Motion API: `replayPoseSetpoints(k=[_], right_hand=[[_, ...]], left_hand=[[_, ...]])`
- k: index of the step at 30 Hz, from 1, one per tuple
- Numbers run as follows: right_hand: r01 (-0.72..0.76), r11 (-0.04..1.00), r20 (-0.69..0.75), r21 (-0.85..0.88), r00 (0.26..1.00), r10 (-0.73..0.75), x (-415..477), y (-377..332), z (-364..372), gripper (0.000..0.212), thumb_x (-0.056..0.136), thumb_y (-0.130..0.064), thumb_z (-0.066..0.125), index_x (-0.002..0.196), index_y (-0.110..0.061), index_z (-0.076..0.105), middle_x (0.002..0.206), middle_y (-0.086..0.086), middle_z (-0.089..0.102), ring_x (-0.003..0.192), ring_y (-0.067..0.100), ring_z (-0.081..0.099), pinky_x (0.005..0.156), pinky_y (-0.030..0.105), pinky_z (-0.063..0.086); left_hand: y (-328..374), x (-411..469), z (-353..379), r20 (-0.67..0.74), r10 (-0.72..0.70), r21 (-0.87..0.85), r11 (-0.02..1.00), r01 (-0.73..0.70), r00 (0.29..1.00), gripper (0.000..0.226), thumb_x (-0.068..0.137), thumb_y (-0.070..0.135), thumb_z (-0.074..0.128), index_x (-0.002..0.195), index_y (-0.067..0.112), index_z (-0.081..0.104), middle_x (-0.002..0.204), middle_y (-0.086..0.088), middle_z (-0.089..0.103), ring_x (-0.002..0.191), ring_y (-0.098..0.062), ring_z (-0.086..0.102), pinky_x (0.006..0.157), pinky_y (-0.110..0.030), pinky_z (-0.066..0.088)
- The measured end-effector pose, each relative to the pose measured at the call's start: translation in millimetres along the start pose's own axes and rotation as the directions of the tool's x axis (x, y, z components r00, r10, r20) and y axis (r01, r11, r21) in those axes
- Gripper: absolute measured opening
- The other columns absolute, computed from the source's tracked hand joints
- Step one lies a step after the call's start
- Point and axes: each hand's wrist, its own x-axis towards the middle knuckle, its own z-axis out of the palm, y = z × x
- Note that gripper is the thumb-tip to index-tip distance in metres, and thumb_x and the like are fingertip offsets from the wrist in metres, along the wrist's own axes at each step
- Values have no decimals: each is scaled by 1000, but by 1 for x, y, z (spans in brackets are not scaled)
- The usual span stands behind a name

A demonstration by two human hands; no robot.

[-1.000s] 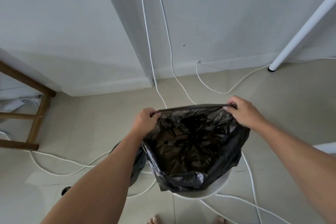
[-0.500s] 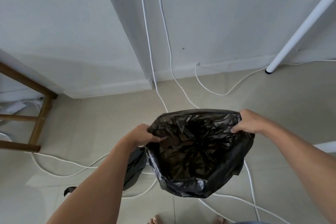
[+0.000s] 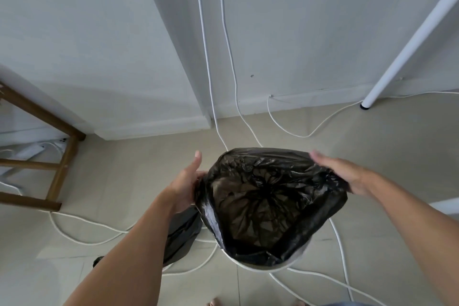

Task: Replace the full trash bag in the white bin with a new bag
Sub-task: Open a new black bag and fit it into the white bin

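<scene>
Grips released: left hand [image 3: 185,181] and right hand [image 3: 347,174] now press straight-fingered against the black bag [image 3: 268,201] in the white bin [image 3: 260,268].

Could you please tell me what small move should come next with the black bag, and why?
Probably slide the left hand and right hand, now flat-fingered against the sides of the thin black plastic bag, toward the near side and tuck its edge down over the round white bin: there the edge looks loosely bunched above bare white rim.
</scene>
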Motion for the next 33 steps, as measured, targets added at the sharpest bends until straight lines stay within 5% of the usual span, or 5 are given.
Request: replayPoseSetpoints(k=[5,9,16,24,33], right_hand=[[-96,995,-207,-23,974,89,5,1,2,43,87,-48,62,96,-8,73,89,13,77,81,28,74,79,38,58],[-49,965,-181,-257,983,2,3,2,5,11,85,-8,63,76,-12,65,77,9,67,65,21,64,56,25,52],[74,978,-160,-193,981,-106,6,-1,5,11,83,-7,72,79,-12,63,80,9,66,66,20,60,59,28,50],[137,895,-122,-425,971,-206,25,-7,10,10,80,-22,77,74,-15,73,73,4,70,67,13,61,67,24,47],[16,951,-355,-309,926,-131,76,14,8,13,84,-20,70,72,-15,69,73,5,68,68,18,60,61,24,46]], left_hand=[[2,3,14,-280,123,212,975,-64,952,34,91,30,61,63,13,71,60,-3,62,57,-18,51,51,-23,38],[9,2,21,-262,137,216,973,-80,955,33,95,32,59,68,15,66,66,-3,63,56,-16,55,54,-24,43],[18,1,17,-140,91,436,900,-21,986,29,79,-7,59,59,9,73,59,-7,68,51,-15,61,48,-22,49],[19,36,21,-313,524,686,702,-193,793,21,91,4,55,73,14,60,66,-3,58,65,-15,50,58,-27,39],[10,87,14,-377,404,715,699,-15,833,17,87,14,61,70,14,63,69,-6,61,64,-19,53,58,-26,39]])
